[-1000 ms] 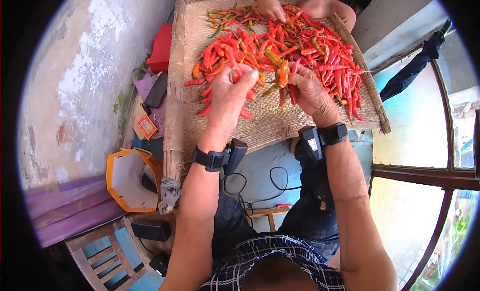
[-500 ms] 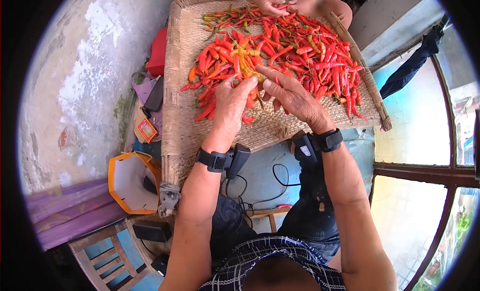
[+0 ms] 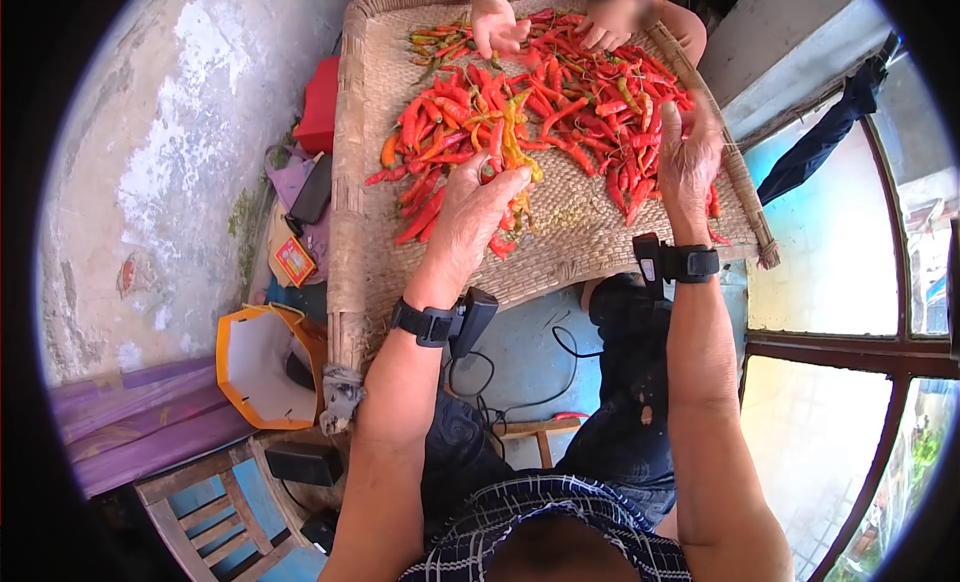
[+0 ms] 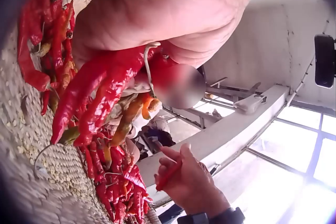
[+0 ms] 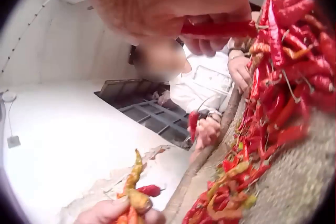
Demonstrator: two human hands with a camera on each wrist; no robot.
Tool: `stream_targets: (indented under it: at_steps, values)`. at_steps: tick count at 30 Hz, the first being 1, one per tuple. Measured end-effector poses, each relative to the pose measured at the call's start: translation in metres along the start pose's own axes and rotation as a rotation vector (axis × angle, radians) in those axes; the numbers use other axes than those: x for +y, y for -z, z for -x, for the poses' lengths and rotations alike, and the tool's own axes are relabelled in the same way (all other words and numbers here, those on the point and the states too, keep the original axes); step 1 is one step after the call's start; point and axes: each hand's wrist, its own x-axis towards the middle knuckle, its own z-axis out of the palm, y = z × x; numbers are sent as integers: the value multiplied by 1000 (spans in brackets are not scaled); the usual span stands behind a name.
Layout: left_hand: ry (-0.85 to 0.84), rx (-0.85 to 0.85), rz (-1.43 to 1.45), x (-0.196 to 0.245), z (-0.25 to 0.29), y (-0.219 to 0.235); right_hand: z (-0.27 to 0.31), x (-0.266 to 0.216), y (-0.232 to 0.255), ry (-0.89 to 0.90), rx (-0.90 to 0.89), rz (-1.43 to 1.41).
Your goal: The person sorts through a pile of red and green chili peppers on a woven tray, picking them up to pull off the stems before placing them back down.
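- Left hand (image 3: 470, 207) clutches a bunch of chillies (image 4: 100, 90) at the woven tray's (image 3: 560, 252) near middle, tips pointing away.
- Right hand (image 3: 688, 157), lifted at the right edge, pinches 1 red chilli (image 5: 218, 28), lying crosswise.
- The chilli pile (image 3: 580, 92) lies beyond, nearer the left hand.
- Another person's hands (image 3: 495, 27) work the far side.

Flat woven bamboo tray (image 3: 560, 244), rectangular, raised rim; carries loose heap of red, orange and green chili peppers (image 3: 570, 102).

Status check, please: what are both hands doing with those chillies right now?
Left hand grips a bunch of chillies over the woven tray. Right hand pinches one red chilli. Second person's hands sorting opposite.
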Motion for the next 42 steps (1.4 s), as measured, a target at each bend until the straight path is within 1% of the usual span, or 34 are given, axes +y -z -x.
stream_targets:
  at_steps: [1, 2, 4, 5, 6, 7, 8, 10, 14, 16, 17, 18, 19, 20, 22, 23, 24, 25, 26, 27, 28, 29, 30, 31, 32, 33, 34, 35, 36, 37, 38, 39, 40, 42]
  values:
    - [-1, 0, 1, 0, 0, -1, 1, 0, 0, 116, 199, 155]
    - [10, -17, -17, 1, 1, -2, 3, 0, 0, 116, 199, 155]
    - [25, -34, -35, 3, 4, -5, 10, -13, 5, 218, 42, -28]
    - [56, -55, -92, 8, 6, -5, 22, -24, 6, 46, -275, -296]
    - [87, -77, -150, 10, 6, -6, 34, -33, 2, -40, -503, -557]
    - [87, -81, -152, 10, 7, -7, 43, -50, 7, 25, -622, -637]
    - [55, -82, -172, 8, 7, -7, 54, -53, -1, -1, -750, -784]
    - [21, -85, -189, 9, 7, -7, 50, -71, 10, -185, -900, -807]
    - [66, -93, -259, 11, 9, -5, 47, -67, 5, -219, -924, -897]
    - [78, -105, -285, 11, 8, -4, 47, -68, 6, -303, -986, -883]
    - [80, -137, -305, 8, 6, -3, 47, -67, 4, -304, -988, -885]
    - [81, -167, -325, 7, 6, -2, 47, -64, 2, -259, -940, -805]
    - [82, -162, -323, 7, 7, -2, 47, -61, 2, -213, -892, -724]
    - [60, -149, -365, 8, 7, -3, 45, -59, 3, -208, -896, -723]
    - [31, -133, -406, 9, 8, -5, 37, -57, 9, -252, -806, -763]
    - [-5, -90, -337, 10, 12, -7, 33, -51, 11, -245, -746, -733]
    - [-37, -48, -269, 10, 14, -7, 31, -43, 10, -234, -631, -767]
    - [-42, -47, -269, 11, 11, -6, 25, -31, 10, -243, -553, -688]
    - [-5, -93, -243, 10, 9, -4, 21, -21, 9, -253, -477, -607]
    - [34, -139, -217, 10, 8, -4, 21, -22, 11, -253, -477, -604]
    - [33, -140, -216, 11, 8, -4, 20, -23, 13, -19, -302, -319]
    - [68, -161, -231, 13, 9, -5, 20, -24, 15, 209, -123, -33]
    - [103, -182, -248, 15, 9, -5, 22, -28, 16, 209, -122, -33]
    - [101, -182, -249, 18, 10, -5, 28, -37, 15, 190, -308, -237]
    - [144, -192, -271, 20, 11, -5, 33, -46, 14, 166, -494, -443]
    - [189, -203, -293, 21, 13, -6, 39, -55, 14, 245, -511, -483]
    - [196, -207, -297, 21, 15, -8, 45, -61, 13, 320, -530, -521]
    - [190, -208, -292, 21, 17, -9, 52, -61, 7, 350, -504, -460]
    - [179, -206, -286, 20, 17, -11, 52, -60, 6, 344, -506, -458]
    - [181, -209, -286, 18, 17, -9, 50, -59, 5, 385, -522, -380]
    - [86, -241, -367, 16, 15, -4, 48, -59, 4, 426, -535, -302]
    - [-9, -271, -445, 15, 15, -1, 45, -58, 2, 464, -453, -268]
    - [-10, -271, -446, 13, 13, 0, 43, -56, 2, 465, -452, -269]
    - [-37, -186, -373, 9, 10, -1, 43, -52, 2, 436, -440, -179]
